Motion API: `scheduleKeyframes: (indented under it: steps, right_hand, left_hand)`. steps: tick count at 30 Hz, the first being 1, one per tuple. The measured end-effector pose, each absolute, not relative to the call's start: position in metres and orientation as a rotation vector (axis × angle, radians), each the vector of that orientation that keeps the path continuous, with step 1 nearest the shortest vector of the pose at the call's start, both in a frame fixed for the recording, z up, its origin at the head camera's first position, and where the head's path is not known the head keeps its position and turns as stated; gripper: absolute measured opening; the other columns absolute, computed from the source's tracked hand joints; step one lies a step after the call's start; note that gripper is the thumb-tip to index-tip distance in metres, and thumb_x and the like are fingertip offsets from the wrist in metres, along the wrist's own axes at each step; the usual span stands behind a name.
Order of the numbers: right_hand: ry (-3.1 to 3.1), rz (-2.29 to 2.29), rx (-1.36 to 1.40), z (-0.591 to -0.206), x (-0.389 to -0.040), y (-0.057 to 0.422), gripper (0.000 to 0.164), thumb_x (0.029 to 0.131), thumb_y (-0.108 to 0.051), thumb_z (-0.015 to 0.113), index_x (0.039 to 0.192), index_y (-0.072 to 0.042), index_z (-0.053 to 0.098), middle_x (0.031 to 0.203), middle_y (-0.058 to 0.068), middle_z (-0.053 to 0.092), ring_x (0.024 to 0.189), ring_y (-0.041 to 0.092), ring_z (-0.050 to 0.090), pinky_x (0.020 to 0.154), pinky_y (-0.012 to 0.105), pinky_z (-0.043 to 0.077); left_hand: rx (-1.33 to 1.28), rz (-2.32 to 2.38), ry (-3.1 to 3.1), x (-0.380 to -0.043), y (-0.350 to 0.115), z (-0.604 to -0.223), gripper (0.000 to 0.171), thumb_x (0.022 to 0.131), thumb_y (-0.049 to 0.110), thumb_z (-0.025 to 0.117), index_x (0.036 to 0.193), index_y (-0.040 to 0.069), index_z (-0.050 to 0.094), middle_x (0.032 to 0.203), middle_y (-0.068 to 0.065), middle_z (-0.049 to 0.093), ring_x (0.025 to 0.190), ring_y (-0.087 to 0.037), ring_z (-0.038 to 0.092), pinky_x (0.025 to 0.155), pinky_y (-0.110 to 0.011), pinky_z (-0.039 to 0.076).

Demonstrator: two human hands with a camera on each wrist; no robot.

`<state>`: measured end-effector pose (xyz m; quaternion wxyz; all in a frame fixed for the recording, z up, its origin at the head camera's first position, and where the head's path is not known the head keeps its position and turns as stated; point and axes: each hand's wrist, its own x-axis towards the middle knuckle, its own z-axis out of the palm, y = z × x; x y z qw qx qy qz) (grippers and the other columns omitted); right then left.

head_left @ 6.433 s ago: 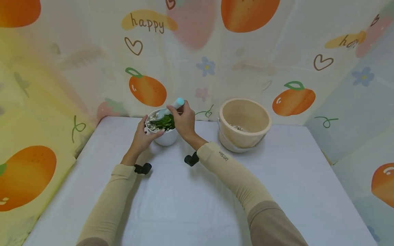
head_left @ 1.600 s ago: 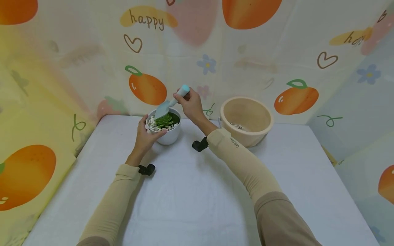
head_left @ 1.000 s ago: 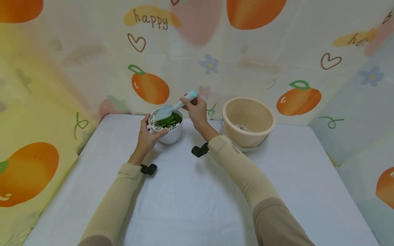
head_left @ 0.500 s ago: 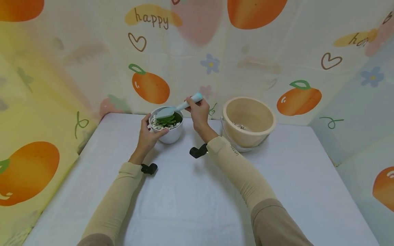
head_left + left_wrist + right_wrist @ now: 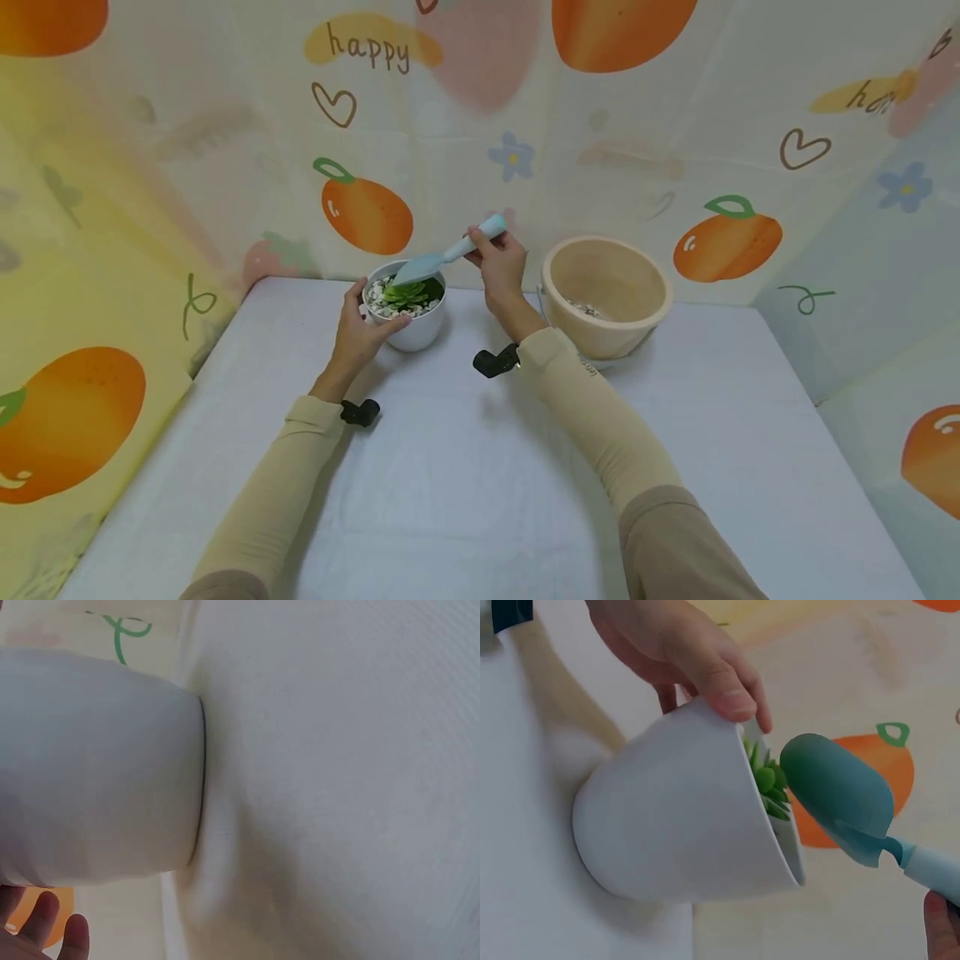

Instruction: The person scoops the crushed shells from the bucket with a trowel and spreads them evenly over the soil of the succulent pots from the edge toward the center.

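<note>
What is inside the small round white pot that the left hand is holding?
The small round white pot holds a green succulent ringed by white pebbles, with dark soil behind it. Anything beneath the pebbles is hidden by the pot's wall.

white pot (image 5: 411, 327) w/ succulent, teal trowel (image 5: 442, 256) above

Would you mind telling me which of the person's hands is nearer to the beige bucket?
The right. The right hand, holding the small blue trowel, is just left of the beige bucket; the left hand grips the white plant pot, farther left.
</note>
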<state>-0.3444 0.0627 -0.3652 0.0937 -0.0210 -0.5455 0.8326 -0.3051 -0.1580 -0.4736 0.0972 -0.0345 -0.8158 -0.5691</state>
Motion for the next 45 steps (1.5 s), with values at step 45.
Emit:
scheduleKeyframes:
  steps: [45]
  right_hand:
    - [-1.557, 2.399, 0.252, -0.298, -0.327, 0.192, 0.011, 0.089, -0.001, 0.067, 0.097, 0.003, 0.061, 0.084, 0.01, 0.07, 0.083, 0.022, 0.072, 0.08, 0.029, 0.059]
  left_hand:
    - [-0.366, -1.426, -2.532, -0.308, -0.137, -0.405, 0.114, 0.07, 0.055, 0.082, 0.154, 0.008, 0.021, 0.158, -0.015, 0.021, 0.143, -0.036, 0.027, 0.117, -0.058, 0.025]
